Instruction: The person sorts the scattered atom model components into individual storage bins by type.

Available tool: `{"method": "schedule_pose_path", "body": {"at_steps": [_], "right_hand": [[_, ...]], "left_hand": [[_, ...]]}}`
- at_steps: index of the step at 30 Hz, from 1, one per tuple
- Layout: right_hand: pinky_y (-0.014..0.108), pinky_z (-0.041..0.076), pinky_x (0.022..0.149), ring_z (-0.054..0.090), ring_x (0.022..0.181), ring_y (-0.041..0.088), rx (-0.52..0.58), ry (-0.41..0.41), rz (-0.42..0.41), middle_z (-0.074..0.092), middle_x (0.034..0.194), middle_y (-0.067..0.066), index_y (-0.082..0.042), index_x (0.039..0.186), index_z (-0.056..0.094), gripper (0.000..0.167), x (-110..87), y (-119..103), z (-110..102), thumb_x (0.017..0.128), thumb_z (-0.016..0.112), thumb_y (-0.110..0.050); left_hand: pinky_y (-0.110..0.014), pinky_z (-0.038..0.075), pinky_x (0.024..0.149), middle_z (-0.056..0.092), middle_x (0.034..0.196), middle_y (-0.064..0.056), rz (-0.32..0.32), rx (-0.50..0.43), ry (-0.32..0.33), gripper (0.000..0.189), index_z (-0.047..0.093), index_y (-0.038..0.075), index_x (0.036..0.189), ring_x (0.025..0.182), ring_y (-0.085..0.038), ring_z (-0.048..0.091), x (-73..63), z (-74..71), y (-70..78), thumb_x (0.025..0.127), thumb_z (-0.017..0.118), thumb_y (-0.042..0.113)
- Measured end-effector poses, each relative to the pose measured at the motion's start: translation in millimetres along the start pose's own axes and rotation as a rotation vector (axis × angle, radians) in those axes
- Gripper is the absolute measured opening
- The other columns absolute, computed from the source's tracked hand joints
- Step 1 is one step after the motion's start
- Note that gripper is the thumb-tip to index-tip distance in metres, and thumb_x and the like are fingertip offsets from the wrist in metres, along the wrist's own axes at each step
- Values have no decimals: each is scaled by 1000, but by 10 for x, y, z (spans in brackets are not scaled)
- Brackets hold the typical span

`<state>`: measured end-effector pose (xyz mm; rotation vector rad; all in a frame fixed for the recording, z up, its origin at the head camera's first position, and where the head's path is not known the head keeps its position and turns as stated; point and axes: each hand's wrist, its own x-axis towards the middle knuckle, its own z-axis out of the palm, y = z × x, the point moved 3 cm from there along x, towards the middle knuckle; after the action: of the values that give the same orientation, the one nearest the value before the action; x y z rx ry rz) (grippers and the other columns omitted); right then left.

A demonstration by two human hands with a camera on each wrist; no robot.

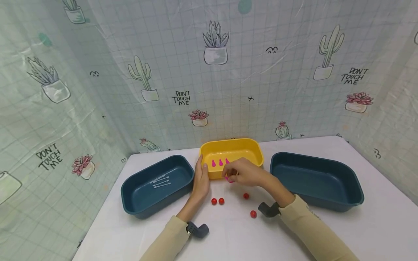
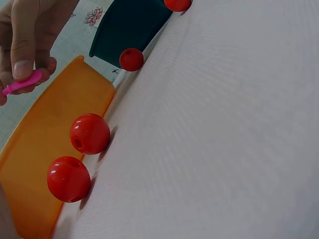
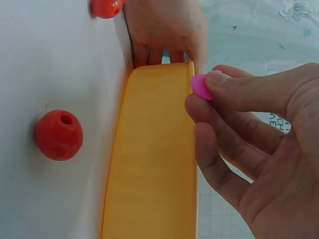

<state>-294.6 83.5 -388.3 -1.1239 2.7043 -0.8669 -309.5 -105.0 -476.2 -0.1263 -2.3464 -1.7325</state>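
Observation:
My right hand [image 1: 243, 172] pinches a small pink pear-shaped piece [image 3: 201, 87] between thumb and fingertips, over the front rim of the yellow bin [image 1: 233, 145]. In the left wrist view the piece shows a narrow neck with a knob at its end. Three similar pink pieces [image 1: 220, 162] lie in a row inside the bin. My left hand [image 1: 200, 181] rests against the bin's left end, its fingers extended along the outer wall. Several round red beads with holes, among them one bead [image 2: 89, 134], lie on the white cloth in front of the bin.
A dark blue bin [image 1: 134, 183] at the left holds several thin white sticks [image 1: 161, 181]. Another dark blue bin [image 1: 315, 179] stands at the right, close to the yellow one. A patterned curtain [image 1: 235, 83] hangs behind the white-covered table [image 1: 228, 239].

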Motion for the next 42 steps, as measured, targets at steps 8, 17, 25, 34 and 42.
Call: {"method": "schedule_pose_path", "body": {"at_steps": [8,17,25,34,42], "right_hand": [[20,56,77,62,80,9,5,75,7,75,89,-4,-14,104,77,14,-29,2,-65,91,78,-9],[19,57,78,64,81,10,21,142,-18,76,93,0,-11,106,77,16,-8,-4,-130,92,75,-4],[22,59,81,63,81,9,42,196,-27,74,92,0,-13,105,76,16,-31,-12,-177,91,76,-5],[24,58,77,61,79,13,42,214,43,71,88,0,-10,105,76,15,-40,14,-322,92,75,-3],[26,58,76,61,79,15,59,216,100,71,89,3,-7,107,76,15,26,61,-452,93,73,-1]], "left_hand": [[-52,14,132,23,172,-7,-10,-4,-5,56,20,15,165,160,-29,21,-8,14,-2,113,32,32],[-51,13,132,22,173,-5,-13,4,-4,56,20,17,166,160,-27,21,15,-11,2,114,32,33],[-51,13,132,21,173,-5,-16,-12,-11,56,19,18,166,160,-28,20,4,-2,2,114,32,35],[-50,13,132,21,173,-4,-20,-8,-13,56,19,17,166,161,-27,20,13,19,11,114,32,32],[-51,12,132,21,173,-7,-2,-7,-6,55,20,15,166,161,-28,19,15,11,5,114,31,31]]}}
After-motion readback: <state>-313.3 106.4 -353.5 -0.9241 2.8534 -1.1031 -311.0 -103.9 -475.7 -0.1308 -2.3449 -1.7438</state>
